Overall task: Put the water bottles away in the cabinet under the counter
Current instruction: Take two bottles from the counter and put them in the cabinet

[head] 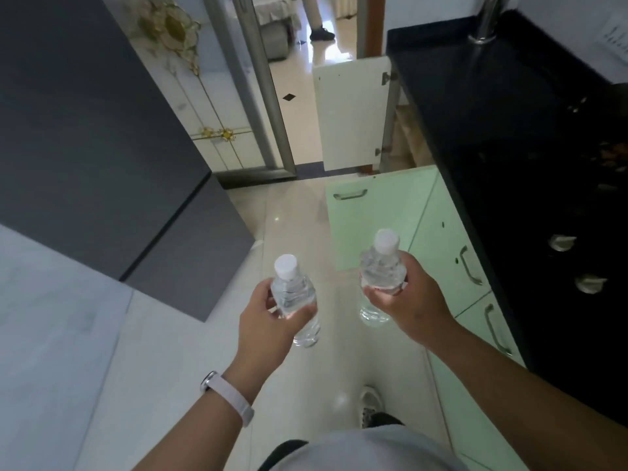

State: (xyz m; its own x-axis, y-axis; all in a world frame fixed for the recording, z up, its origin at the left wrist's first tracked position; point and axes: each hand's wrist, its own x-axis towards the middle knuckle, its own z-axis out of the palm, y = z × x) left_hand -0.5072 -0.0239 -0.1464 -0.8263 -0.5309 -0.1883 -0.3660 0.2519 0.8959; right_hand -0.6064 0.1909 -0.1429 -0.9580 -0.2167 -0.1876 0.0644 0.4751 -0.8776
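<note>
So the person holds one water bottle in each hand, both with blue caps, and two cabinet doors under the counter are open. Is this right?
Not quite. The head view shows white caps, not blue, on the bottle in the left hand and the bottle in the right hand. The rest holds: one bottle per hand, two doors open.

The left hand (268, 321) covers the middle of its bottle (295, 300), and the right hand (407, 297) covers one side of the other bottle (379, 277), whose label cannot be read. The inside of the cabinet behind the open door (353, 113) is hidden. The counter (509, 130) is cut off by the right edge. The person in the far room (317, 18) shows only a leg and a shoe.
</note>
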